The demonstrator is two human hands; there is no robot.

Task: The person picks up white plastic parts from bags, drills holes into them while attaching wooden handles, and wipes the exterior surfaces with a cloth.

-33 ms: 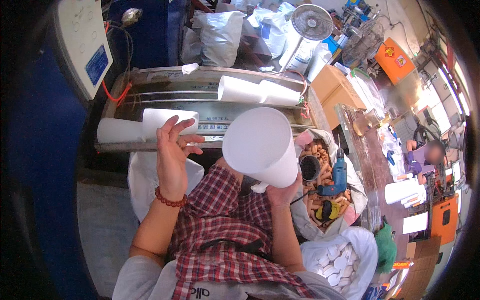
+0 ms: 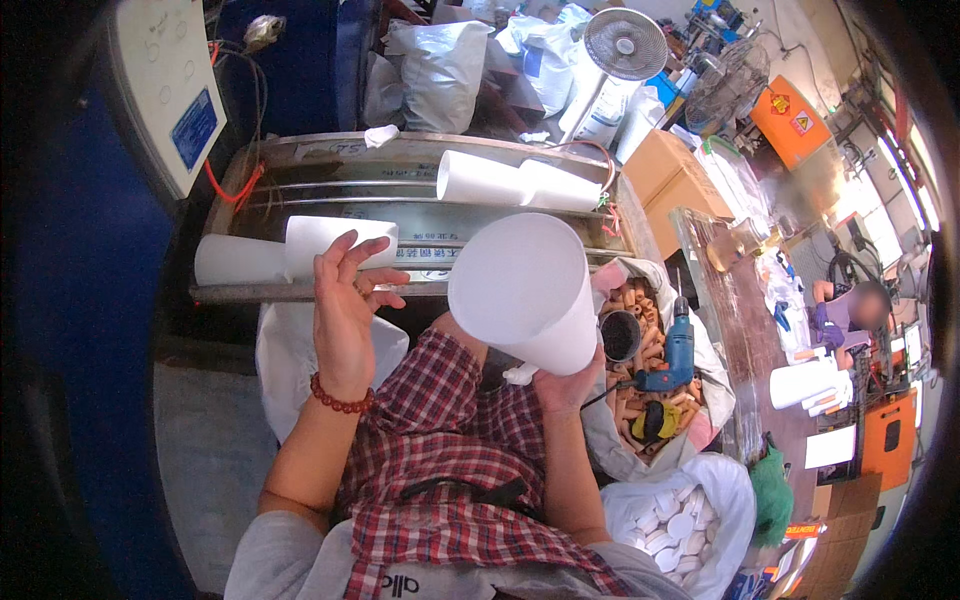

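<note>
My right hand [image 2: 567, 385] grips the narrower lower end of a white tapered plastic cylinder [image 2: 535, 300]. Its wide round end tilts up toward the left; a small white tab shows beside my fingers. To the left, my left hand [image 2: 348, 315] is raised with fingers spread and nothing in it. Just behind those fingers, two white cylinders [image 2: 330, 238] lie end to end along the near side of a long metal-lined tray [image 2: 410, 215]. Another white pair [image 2: 480, 180] rests at the tray's far side.
To my right, a sack [image 2: 715, 385] holds brown tubular pieces, with a blue power drill [image 2: 678, 352] on top. Nearer, a white bag [image 2: 735, 490] contains white discs. A fan [image 2: 625, 45] and cardboard box [image 2: 665, 185] stand beyond the tray. Another person [image 2: 850, 310] sits far right.
</note>
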